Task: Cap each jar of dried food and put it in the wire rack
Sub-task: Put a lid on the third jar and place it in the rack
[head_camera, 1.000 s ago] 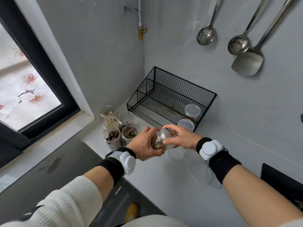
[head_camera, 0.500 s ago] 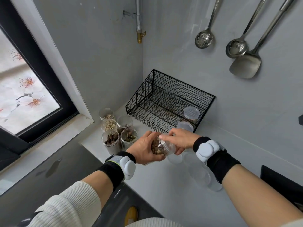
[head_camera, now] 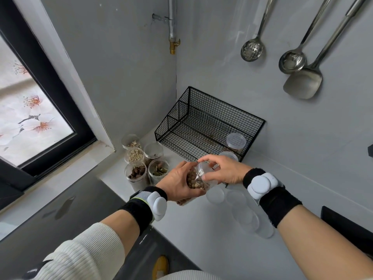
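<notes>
both grips clenched on one jar, lid at its mouth

left grip point(head_camera: 179, 183) wraps round the body of the jar of brown dried food point(head_camera: 196, 181), which is up off the worktop point(head_camera: 201, 235) and tipped so its mouth faces the right grip point(head_camera: 224, 170). right grip pinches the clear lid point(head_camera: 203, 167) at the rim with fingertips and thumb. my read: one hand braces while the other turns the cap on. the tilt gives the right wrist room, but the contents ride close to the mouth, so a badly seated lid could spill them.

wire rack point(head_camera: 210, 126) sits in the corner against the wall, just beyond the hands, so it's a short carry once the cap is on. one capped jar point(head_camera: 235, 141) stands inside at its right end. open jars point(head_camera: 135, 172) huddle to the left of the rack near the window sill, touching one another, none capped yet. loose lids point(head_camera: 215, 195) lie on the worktop under the right wrist, handy for that hand.

now the murky bits. fingers cover the seam, so i can't tell whether the lid is fully home. a second capped jar point(head_camera: 229, 155) peeks over the right knuckles, and whether it is inside the rack's front edge or just outside is not clear. the lids are clear on a pale worktop and partly under the wristband, so no firm count. the held jar's base is lost in the left palm.
</notes>
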A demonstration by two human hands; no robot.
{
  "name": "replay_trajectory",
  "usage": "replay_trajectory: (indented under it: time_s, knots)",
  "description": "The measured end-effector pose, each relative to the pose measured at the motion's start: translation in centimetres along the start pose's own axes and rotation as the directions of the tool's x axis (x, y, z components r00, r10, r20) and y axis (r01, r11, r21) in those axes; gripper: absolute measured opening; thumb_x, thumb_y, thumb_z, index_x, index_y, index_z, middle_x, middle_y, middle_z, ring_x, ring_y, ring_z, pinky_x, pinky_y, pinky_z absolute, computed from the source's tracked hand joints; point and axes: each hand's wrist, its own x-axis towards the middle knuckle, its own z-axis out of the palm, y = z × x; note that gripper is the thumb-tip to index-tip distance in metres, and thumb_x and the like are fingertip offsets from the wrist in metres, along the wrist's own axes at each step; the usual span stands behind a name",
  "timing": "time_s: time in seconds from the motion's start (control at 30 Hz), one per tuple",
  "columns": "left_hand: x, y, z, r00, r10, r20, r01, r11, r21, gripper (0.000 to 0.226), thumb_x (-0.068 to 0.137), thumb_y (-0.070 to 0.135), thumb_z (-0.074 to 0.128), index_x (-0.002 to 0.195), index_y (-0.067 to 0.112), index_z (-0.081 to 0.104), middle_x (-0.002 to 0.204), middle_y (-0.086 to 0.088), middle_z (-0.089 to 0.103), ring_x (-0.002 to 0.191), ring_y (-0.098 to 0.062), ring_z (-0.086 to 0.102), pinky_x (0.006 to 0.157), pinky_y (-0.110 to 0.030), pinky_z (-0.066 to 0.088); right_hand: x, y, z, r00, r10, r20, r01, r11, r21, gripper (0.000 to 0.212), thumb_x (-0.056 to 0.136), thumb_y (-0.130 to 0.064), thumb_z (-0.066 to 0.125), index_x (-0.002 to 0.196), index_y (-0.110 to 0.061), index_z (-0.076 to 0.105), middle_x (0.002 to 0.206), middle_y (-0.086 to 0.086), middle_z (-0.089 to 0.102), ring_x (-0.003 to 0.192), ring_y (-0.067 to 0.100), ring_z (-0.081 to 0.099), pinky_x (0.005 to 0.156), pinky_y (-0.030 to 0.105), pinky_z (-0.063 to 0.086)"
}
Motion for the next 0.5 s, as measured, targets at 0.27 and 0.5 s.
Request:
replay_trajectory:
  time_s: [0.27, 0.5]
  knots:
    - [-0.1, 0.3, 0.1, 0.999, 0.054, -0.005, -0.054, 0.998, 0.012, 0.093, 0.07, 0.06, 0.087, 0.145, 0.025, 0.045, 0.115, 0.007, 0.052, 0.099, -0.009, 0.055, 0.088, -0.019, 0.043, 0.2, -0.6, 1.0, 0.953, 0.246, -0.177, -0.282, 0.933, -0.223, 0.125, 0.049, -0.116, 0.016, 0.1, -0.013, 0.067, 0.066, 0.007, 0.077, 0.054, 0.018, 0.076, 0.068, 0.039, 0.068]
    - [0.3, 0.5, -0.4, 0.999, 0.038, -0.029, -0.038, 0.999, -0.021, 0.095, 0.072, 0.059, 0.087, 0.148, 0.02, 0.045, 0.127, 0.004, 0.052, 0.112, -0.011, 0.054, 0.099, -0.027, 0.045, 0.1, -0.9, -0.1, 0.991, 0.136, -0.004, -0.136, 0.99, -0.034, 0.085, 0.063, -0.079, 0.081, 0.135, -0.042, 0.055, 0.115, 0.005, 0.065, 0.08, 0.019, 0.08, 0.073, 0.048, 0.069]
